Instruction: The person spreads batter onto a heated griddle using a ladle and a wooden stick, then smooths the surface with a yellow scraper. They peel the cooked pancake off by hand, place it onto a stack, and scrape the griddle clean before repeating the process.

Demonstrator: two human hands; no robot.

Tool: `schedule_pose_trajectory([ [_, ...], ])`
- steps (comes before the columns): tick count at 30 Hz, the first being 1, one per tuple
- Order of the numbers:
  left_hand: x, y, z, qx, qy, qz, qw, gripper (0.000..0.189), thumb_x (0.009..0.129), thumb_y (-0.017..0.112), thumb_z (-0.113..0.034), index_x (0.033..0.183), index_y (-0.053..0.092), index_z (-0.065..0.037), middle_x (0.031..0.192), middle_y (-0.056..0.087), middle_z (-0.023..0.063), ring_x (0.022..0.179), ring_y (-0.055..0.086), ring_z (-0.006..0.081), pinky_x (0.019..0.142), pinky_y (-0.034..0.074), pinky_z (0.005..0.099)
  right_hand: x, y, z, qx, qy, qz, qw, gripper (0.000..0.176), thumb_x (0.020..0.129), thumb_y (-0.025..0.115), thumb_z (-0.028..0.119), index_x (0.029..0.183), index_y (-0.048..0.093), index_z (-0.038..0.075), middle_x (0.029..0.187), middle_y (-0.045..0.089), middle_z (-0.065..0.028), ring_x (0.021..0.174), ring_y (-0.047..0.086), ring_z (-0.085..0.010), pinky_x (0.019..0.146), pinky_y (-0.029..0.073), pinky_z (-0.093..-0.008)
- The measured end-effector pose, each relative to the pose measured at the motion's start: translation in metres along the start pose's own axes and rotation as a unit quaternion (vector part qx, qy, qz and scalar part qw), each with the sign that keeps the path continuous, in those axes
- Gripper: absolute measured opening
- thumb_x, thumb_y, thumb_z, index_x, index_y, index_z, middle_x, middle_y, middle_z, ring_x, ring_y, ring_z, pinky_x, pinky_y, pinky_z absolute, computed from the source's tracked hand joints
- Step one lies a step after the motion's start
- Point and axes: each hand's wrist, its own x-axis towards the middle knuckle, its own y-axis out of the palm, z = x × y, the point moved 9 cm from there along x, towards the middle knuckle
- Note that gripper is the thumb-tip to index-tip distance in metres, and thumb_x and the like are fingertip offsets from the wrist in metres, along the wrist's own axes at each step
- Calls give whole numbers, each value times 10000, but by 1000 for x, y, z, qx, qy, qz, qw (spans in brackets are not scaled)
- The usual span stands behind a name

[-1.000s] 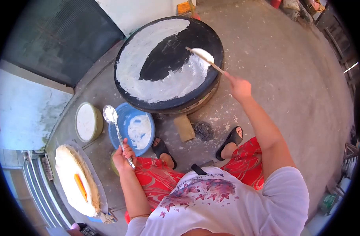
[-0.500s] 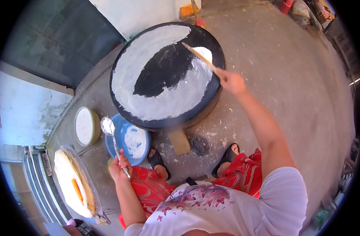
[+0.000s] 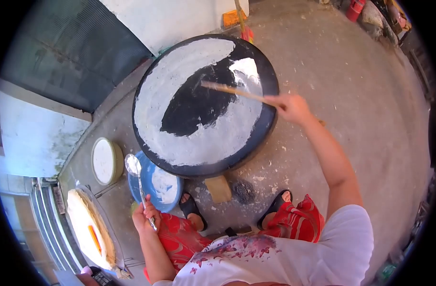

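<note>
My right hand (image 3: 294,108) grips the handle end of a flat wooden spreader (image 3: 237,91), just past the right rim of a big round black griddle (image 3: 194,107). The spreader's far end lies over the bare dark middle. White batter (image 3: 199,152) forms a thin, ragged-edged ring on the surface, with a thicker bright patch at the upper right. Low on the left, my left hand (image 3: 145,217) is closed around the handle of a metal spoon (image 3: 141,188), its batter-coated bowl raised over a blue basin (image 3: 177,195) with white batter inside.
Left of the basin stands a tub (image 3: 115,162) of white liquid. A stack of thin pale pancakes (image 3: 84,224) with an orange strip on top sits at lower left. A wooden block (image 3: 218,189) and a dark scouring pad (image 3: 243,191) lie below the griddle, near my sandalled feet.
The spreader has swung from pointing up and left to nearly level, its tip moving left and down towards the middle. My right hand has shifted slightly right and down; the left still holds the spoon.
</note>
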Motion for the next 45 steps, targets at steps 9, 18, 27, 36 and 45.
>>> schedule_pose_trajectory([
  [9, 4, 5, 4, 9, 19, -25, 999, 306, 890, 373, -157, 1081, 478, 58, 691, 467, 53, 485, 414, 102, 385, 342, 212, 64, -5, 8, -114, -7, -74, 991, 507, 732, 515, 26, 1159, 553, 296, 890, 619, -65, 785, 597, -254, 658, 479, -338],
  [18, 0, 10, -2, 0, 13, 1, 1000, 306, 898, 364, -155, 1080, 485, 60, 689, 473, 56, 494, 422, 109, 401, 350, 222, 59, -19, -61, -153, 18, -47, 987, 608, 747, 458, -60, 1230, 483, 309, 1020, 548, -122, 898, 568, -291, 773, 477, -350],
  [27, -2, 9, 0, 2, -8, 11, 1000, 307, 902, 378, -156, 1095, 475, 61, 687, 464, 48, 499, 417, 105, 403, 349, 221, 82, -6, 0, -26, 170, -72, 983, 383, 820, 417, 56, 1189, 507, 105, 965, 604, -181, 909, 586, -302, 786, 467, -377],
  [36, -10, 5, -7, -8, -15, 34, 999, 303, 895, 389, -153, 1094, 475, 60, 682, 457, 45, 498, 416, 103, 403, 346, 211, 30, 24, 6, 72, 83, -166, 980, 309, 864, 424, 123, 1137, 567, 117, 705, 613, -125, 582, 576, -168, 566, 468, -284],
  [45, -18, -8, -17, -23, -8, 48, 999, 304, 894, 391, -155, 1086, 469, 68, 694, 460, 59, 500, 416, 105, 403, 346, 213, 44, 68, 31, 209, 178, -68, 959, 281, 853, 444, 168, 1082, 605, 137, 920, 634, -132, 821, 603, -229, 720, 461, -325],
])
